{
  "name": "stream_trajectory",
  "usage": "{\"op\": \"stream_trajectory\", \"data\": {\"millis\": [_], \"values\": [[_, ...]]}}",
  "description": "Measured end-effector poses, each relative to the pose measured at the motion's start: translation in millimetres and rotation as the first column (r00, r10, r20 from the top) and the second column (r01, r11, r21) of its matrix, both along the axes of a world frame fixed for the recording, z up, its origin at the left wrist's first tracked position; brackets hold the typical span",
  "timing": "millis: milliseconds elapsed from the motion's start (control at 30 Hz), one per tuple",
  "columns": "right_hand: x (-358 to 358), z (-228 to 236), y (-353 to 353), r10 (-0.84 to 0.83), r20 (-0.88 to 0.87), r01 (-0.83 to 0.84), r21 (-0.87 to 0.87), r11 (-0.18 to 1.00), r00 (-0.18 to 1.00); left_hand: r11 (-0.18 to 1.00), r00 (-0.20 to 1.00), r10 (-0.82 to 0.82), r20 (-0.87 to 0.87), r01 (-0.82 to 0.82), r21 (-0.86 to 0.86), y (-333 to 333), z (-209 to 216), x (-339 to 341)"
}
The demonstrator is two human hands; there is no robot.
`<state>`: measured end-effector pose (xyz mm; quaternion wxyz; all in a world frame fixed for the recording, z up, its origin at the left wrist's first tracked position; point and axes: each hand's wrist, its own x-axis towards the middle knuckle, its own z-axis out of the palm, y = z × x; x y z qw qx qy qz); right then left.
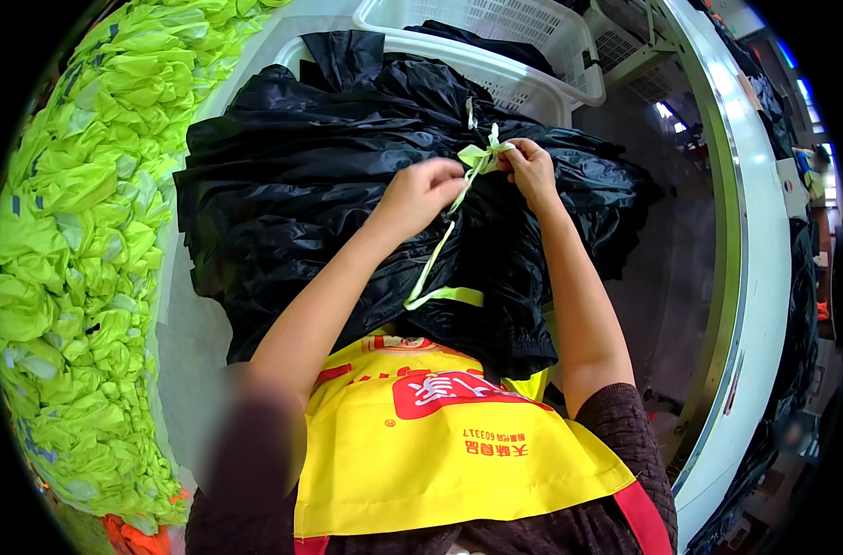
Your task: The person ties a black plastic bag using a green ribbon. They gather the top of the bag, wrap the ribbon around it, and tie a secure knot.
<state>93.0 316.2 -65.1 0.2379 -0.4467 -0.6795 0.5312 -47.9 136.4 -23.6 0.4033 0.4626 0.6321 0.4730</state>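
Pale green strip (478,159) lies across gathered black fabric (301,185), bunched into loops at the upper end, its tail trailing toward the person's yellow apron (412,490). The right hand (531,174) pinches the loops; the left hand (420,194), blurred, curls beside them, whether gripping cannot be told.

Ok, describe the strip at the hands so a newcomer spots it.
Find the big heap of black cloth beyond the yellow apron. On it, between the left hand and right hand, a pale green strip is looped, its tail trailing toward the apron. Light colour and narrow shape set it apart from the dark cloth.
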Motion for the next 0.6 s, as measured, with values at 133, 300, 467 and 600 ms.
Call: {"op": "stream_trajectory", "data": {"millis": [133, 300, 467, 600], "values": [[-1.4, 0.6, -0.9, 0.083, -0.017, -0.081, 0.097, 0.992, 0.996, 0.86, 0.691, 0.427, -0.583, -0.111, 0.498, 66.5, -81.7, -8.6], [7.0, -11.3, -5.2, 0.007, 0.023, -0.016, 0.411, 0.911, 1.0, 0.99, 0.982, 0.025, -0.186, 0.002, 0.144, 89.5, -85.0, -23.6], [-11.4, -11.8, -30.8, -0.042, 0.055, 0.03, 0.211, 0.977, 0.998, 0.979, 0.766, 0.16, 0.623, -0.206, 0.002, 68.0, -108.4, -39.2], [-31.4, -3.7, -35.8, -0.019, 0.101, 0.011, 0.083, 0.997, 0.995, 0.981, 0.807, 0.186, 0.561, -0.187, -0.057, 56.1, -86.6, -31.6]]}}
